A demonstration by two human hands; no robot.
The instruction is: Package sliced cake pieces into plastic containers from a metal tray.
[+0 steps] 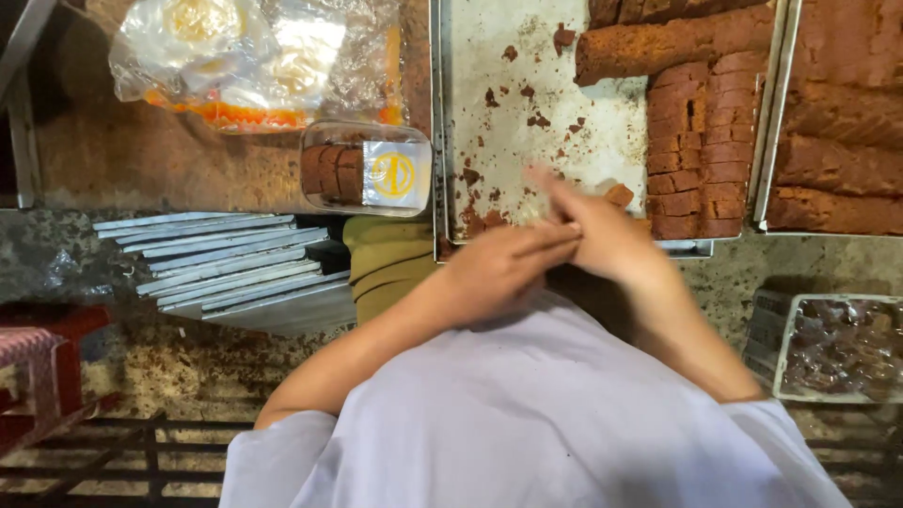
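Head view showed both hands joined above the near edge of the crumb-strewn metal baking tray (pixel 527 113). The left hand (pixel 503 268) lay with fingers extended and pressed against the right hand (pixel 602 235); motion blur prevented telling whether either hand gripped anything or how far each was spread.

Touching the far side of the right hand sat a small brown cake piece (pixel 619 195) on the tray. Just beyond and to the right of the hands stood the stacked columns of sliced brown cake (pixel 701 150), with an uncut brown cake log (pixel 658 45) farther off. To the left of the hands and slightly farther away lay a clear plastic packet of brown slices with a yellow label (pixel 367 169), and beyond it a crumpled clear plastic bag (pixel 254 56). A stack of flat grey metal sheets (pixel 235 268) lay well to the left of the left hand.

Risk assessment: the loose piece rested near the tray's near rim; a sweep of the right hand could push it over. The sliced columns were close enough that a rightward movement could topple them.

Clearance: the bare tray surface directly beyond the hands offered the widest open room. A second tray of brown logs (pixel 837 141) bounded the right side.
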